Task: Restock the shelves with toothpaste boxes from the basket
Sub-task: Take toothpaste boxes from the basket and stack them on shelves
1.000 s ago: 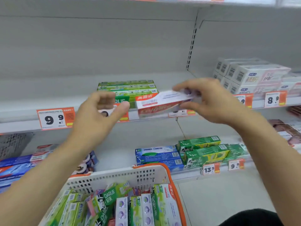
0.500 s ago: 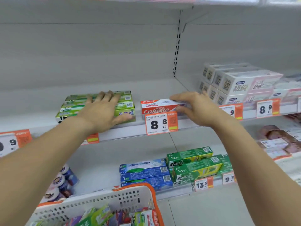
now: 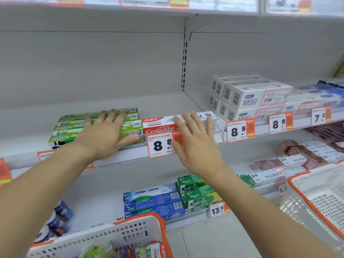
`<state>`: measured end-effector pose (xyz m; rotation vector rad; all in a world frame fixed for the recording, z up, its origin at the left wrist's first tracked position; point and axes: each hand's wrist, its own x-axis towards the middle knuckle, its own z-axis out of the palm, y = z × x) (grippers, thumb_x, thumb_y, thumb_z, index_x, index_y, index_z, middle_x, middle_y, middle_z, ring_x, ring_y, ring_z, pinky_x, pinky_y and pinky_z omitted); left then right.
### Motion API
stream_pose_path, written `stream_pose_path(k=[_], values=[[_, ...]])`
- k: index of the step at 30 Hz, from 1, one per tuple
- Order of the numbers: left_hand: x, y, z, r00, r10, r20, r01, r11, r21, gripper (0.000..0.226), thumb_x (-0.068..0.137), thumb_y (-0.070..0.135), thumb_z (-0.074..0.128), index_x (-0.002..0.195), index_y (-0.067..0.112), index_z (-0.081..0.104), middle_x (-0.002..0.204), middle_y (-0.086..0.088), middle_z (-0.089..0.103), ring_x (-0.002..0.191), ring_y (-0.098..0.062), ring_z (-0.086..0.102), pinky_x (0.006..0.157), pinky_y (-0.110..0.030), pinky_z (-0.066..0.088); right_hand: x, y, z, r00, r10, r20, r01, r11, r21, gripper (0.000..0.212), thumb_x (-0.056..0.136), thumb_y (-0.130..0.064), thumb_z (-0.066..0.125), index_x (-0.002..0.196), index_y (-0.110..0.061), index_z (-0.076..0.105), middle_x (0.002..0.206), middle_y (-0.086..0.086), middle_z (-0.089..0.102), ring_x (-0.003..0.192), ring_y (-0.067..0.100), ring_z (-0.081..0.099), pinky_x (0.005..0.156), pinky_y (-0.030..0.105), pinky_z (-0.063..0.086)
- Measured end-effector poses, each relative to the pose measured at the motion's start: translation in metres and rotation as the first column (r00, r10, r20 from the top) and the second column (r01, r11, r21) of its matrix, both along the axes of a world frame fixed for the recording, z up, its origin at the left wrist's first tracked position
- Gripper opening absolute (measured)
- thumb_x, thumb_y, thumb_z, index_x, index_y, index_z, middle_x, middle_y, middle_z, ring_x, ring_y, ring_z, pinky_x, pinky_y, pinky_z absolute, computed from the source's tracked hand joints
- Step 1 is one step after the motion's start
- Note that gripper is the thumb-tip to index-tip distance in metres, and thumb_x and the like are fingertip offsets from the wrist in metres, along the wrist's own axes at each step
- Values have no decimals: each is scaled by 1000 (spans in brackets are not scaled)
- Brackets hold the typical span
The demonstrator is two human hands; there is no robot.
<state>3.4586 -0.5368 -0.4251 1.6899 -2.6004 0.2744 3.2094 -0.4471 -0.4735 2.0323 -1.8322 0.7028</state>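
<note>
A red and white Colgate toothpaste box (image 3: 160, 125) lies on the middle shelf (image 3: 130, 155), right of a stack of green toothpaste boxes (image 3: 68, 127). My left hand (image 3: 106, 135) rests flat on the green stack with fingers straight. My right hand (image 3: 195, 144) hovers open in front of the Colgate box's right end, fingers spread, holding nothing. The white basket with an orange rim (image 3: 130, 231) sits at the bottom, with several toothpaste boxes inside.
White and pink boxes (image 3: 249, 97) are stacked on the same shelf to the right. Blue boxes (image 3: 152, 202) and green Darlie boxes (image 3: 197, 194) lie on the lower shelf. A second white basket (image 3: 316, 198) stands at the right edge.
My right hand carried the Colgate box to the shelf, set it beside the green stack and let go, its fingers now spread. My left hand moved onto the green boxes.
</note>
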Motion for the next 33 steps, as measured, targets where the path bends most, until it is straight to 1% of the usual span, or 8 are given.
stream_pose_path(k=[11,15,18,22,25,28,31,33], values=[[-6,8,8,1000,28,-9,-27,994,109,119,61,87,-3,158,19,7,166,-9,9,152,-32,9,119,-61,10,-10,-1,2,992,69,109,-68,998,-11,63,91,-45,52,147,-19,42,151,5,42,145,27,28,121,56,8],[-7,7,10,999,31,-14,-29,990,135,114,66,85,1,158,18,5,166,-9,7,152,-32,8,119,-61,10,-16,-1,0,943,160,291,-156,987,-35,71,82,-31,69,145,-10,44,152,6,42,147,22,28,124,40,2],[-8,6,13,999,37,35,-42,987,156,110,70,83,4,158,15,4,165,-12,6,152,-33,8,118,-62,13,-20,1,1,927,192,321,-191,981,-34,69,81,-28,66,144,-8,45,152,6,43,147,22,28,123,35,2],[-12,11,14,1000,-4,-17,6,997,75,91,91,72,24,157,10,10,164,-17,11,152,-34,8,120,-55,11,-10,14,4,902,300,312,-247,948,-199,50,85,-22,55,133,-9,58,142,4,53,138,19,43,119,36,28],[-9,42,-1,910,-265,-320,175,943,-284,57,96,48,45,139,10,45,143,-12,47,137,-32,38,113,-46,28,17,30,0,867,388,314,-307,910,-279,27,84,-6,58,109,-10,67,108,1,66,101,16,61,91,36,50],[8,91,-33,719,-468,-514,223,855,-468,23,90,27,52,103,11,62,104,-2,60,102,-21,53,89,-36,41,51,46,-12,822,431,373,-483,874,55,18,88,-10,60,104,-15,68,92,-5,66,80,7,61,76,32,53],[39,138,-87,724,-299,-622,228,954,-194,17,91,34,47,88,23,60,89,11,57,90,-7,50,81,-26,39,78,57,-31,860,423,284,-508,665,547,26,91,-28,59,115,-18,65,104,-1,70,92,15,64,83,37,54],[65,166,-132,789,-128,-601,224,971,86,9,93,37,49,86,37,55,91,20,56,93,3,48,84,-23,41,94,67,-45,889,434,144,-357,462,812,42,90,-39,58,127,-19,59,116,4,66,102,23,61,86,37,53]])
